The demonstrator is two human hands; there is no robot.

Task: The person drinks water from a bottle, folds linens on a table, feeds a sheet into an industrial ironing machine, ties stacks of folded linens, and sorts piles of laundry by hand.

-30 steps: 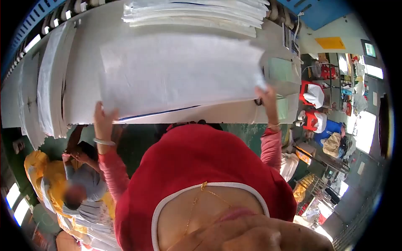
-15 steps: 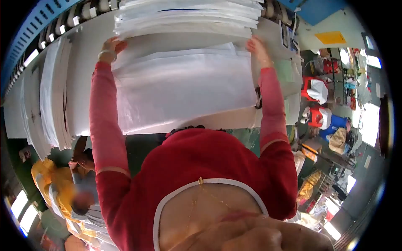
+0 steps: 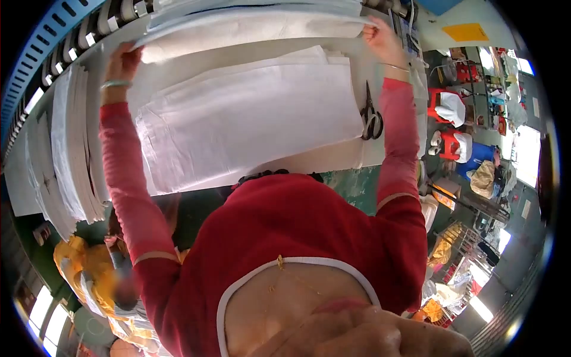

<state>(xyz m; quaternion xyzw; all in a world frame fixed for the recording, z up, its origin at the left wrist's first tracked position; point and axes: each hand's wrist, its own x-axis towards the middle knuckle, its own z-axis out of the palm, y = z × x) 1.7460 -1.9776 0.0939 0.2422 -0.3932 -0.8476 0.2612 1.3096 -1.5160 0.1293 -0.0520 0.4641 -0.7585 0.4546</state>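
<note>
At the back of the table, a stack of folded white sheets (image 3: 262,7) lies crosswise. My left hand (image 3: 125,61) pinches the left end of a white sheet (image 3: 256,34) at the near side of that stack. The fingers of my right hand (image 3: 382,43) are closed on the same sheet's right end, and its edge is lifted between them. Nearer to me, another layered white sheet (image 3: 250,116) lies flat and slightly askew. Black-handled scissors (image 3: 372,116) rest beside its right edge, below my right hand.
More white sheets (image 3: 66,143) are piled along the left of the table (image 3: 113,95). A blue slotted panel (image 3: 41,41) and rollers border the back left. A person in yellow (image 3: 77,262) is at lower left. Red stools (image 3: 445,107) and a cluttered rack stand to the right.
Both hands have moved apart and farther back, taking hold of a sheet at the stack. The near sheet now lies more askew, and the scissors have come into full view.
</note>
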